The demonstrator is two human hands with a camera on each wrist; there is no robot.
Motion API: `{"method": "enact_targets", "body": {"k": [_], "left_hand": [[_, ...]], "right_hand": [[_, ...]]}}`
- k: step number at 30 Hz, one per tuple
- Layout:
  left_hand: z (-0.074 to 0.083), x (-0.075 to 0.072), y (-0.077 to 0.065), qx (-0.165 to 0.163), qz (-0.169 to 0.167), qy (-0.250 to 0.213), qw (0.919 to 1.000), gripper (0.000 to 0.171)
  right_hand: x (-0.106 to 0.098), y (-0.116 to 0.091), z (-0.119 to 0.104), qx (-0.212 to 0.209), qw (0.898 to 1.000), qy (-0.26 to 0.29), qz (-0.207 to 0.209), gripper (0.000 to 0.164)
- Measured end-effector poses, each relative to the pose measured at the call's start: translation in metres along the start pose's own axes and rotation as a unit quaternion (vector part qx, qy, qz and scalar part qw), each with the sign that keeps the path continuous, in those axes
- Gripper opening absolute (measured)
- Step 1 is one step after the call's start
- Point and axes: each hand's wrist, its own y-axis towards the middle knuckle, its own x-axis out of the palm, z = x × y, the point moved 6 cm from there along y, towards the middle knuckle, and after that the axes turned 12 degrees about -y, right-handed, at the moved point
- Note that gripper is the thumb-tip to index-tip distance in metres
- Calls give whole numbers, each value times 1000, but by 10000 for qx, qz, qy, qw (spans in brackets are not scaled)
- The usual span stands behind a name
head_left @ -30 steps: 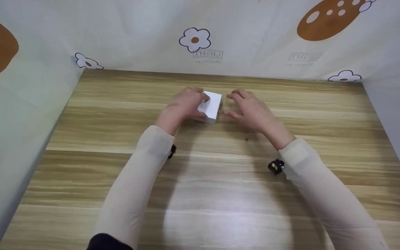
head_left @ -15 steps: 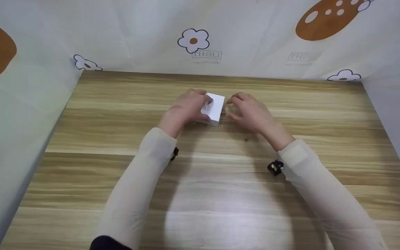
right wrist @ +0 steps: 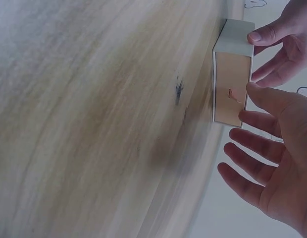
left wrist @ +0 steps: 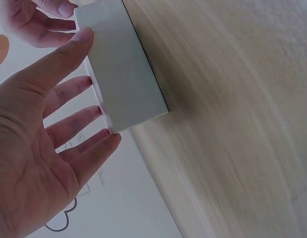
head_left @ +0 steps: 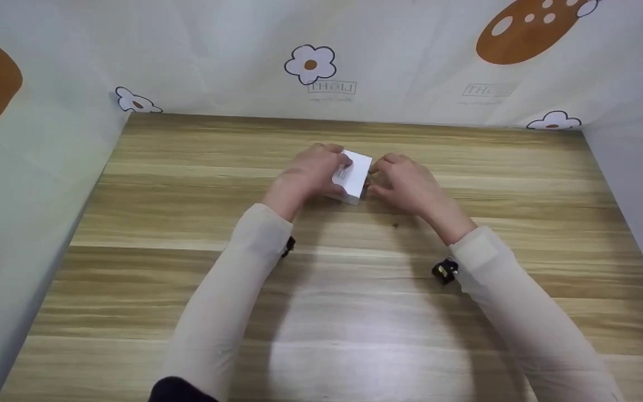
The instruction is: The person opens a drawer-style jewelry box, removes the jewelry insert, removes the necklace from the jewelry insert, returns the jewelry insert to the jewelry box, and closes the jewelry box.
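A white drawer-style box (head_left: 357, 174) with small print on top lies on the wooden table. My left hand (head_left: 311, 172) grips its left part, thumb along the near side and fingers over the top and far edge. In the right wrist view, the box's brown end panel (right wrist: 230, 69) shows, with a small orange-red ribbon tab (right wrist: 234, 95) sticking out. My right hand (head_left: 408, 183) is at that end, its thumb and forefinger close to the panel's edge and the other fingers spread; whether they touch the box I cannot tell.
The wood-grain table (head_left: 355, 301) runs up to a pale cloth backdrop (head_left: 215, 61) printed with flowers and orange shapes. Cloth also borders the left and right sides. A small dark mark (head_left: 395, 225) is on the table below my right hand.
The box has shifted to the right and slightly nearer, carried along by my left hand. My right hand has stayed almost in place, so the gap between it and the box has narrowed.
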Motion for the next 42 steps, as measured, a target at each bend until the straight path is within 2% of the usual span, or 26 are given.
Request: {"method": "enact_targets", "body": {"k": [6,10,17,25,36,42], "left_hand": [[2,1,3,18,-56,57,10000,62],[2,1,5,78,-85,-63,9999,61],[2,1,5,33,-132,-279,9995,61],[0,2,6,20,-143,-322,9994,61],[-1,3,7,-72,-147,-447,9989,62],[-1,2,7,46,-118,-314,9994,60]], "right_hand": [[1,2,-7,57,10000,-13,40,23],[2,4,-9,202,9997,-79,118,14],[3,5,-9,690,9964,-361,337,18],[7,9,-7,1210,9923,-71,257,14],[9,10,-13,997,9935,-497,221,14],[6,8,-14,903,9934,-611,364,13]]}}
